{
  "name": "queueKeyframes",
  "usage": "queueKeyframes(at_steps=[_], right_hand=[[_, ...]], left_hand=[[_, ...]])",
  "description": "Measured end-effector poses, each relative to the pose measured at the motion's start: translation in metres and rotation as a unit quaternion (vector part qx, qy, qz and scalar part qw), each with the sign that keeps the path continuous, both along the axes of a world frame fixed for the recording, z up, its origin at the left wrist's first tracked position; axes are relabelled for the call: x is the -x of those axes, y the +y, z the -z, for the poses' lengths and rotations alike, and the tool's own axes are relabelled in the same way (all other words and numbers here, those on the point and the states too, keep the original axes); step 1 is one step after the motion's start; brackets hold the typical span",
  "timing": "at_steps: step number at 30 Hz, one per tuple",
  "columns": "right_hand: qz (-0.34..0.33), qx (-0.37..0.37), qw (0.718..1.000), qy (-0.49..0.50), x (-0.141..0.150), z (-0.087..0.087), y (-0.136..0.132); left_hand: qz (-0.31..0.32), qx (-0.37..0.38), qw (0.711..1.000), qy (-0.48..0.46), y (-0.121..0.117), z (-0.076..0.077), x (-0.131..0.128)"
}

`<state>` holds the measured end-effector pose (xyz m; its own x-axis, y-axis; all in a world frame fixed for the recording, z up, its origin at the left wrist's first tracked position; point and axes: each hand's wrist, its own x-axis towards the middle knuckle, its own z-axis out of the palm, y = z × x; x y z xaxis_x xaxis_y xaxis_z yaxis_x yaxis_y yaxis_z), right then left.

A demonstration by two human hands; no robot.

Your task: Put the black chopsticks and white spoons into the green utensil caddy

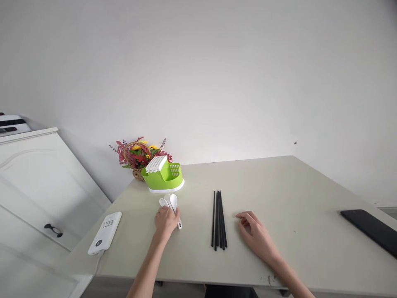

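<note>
Several white soup spoons lie together on the table, bowls pointing away from me. My left hand is closed over their handles and hides most of them; one handle end sticks out at its right. In the middle lies a loose bundle of black chopsticks, side by side and pointing away from me. To their right my right hand rests on the tabletop, fingers loosely bent and nothing in them. Behind the spoons stands a green utensil caddy with a white slotted top and a white base.
A wicker basket of artificial flowers stands behind the caddy. On the table's left edge lies a white power bank with a cable. A black phone lies at the far right. A white cabinet stands left, and a wall behind.
</note>
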<state>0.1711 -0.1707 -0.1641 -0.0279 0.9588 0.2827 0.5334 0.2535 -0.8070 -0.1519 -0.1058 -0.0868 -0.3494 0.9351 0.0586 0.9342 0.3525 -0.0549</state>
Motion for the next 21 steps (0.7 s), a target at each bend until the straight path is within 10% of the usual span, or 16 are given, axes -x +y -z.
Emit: queueKeyframes(at_steps=[11, 21], right_hand=[[-0.001, 0.002, 1.000, 0.019, 0.000, -0.001, -0.001], [0.008, 0.011, 0.998, 0.054, 0.001, -0.008, -0.001]], left_hand=[[0.096, 0.021, 0.995, 0.024, -0.007, 0.009, -0.015], [0.179, 0.053, 0.979, -0.085, -0.008, -0.010, -0.095]])
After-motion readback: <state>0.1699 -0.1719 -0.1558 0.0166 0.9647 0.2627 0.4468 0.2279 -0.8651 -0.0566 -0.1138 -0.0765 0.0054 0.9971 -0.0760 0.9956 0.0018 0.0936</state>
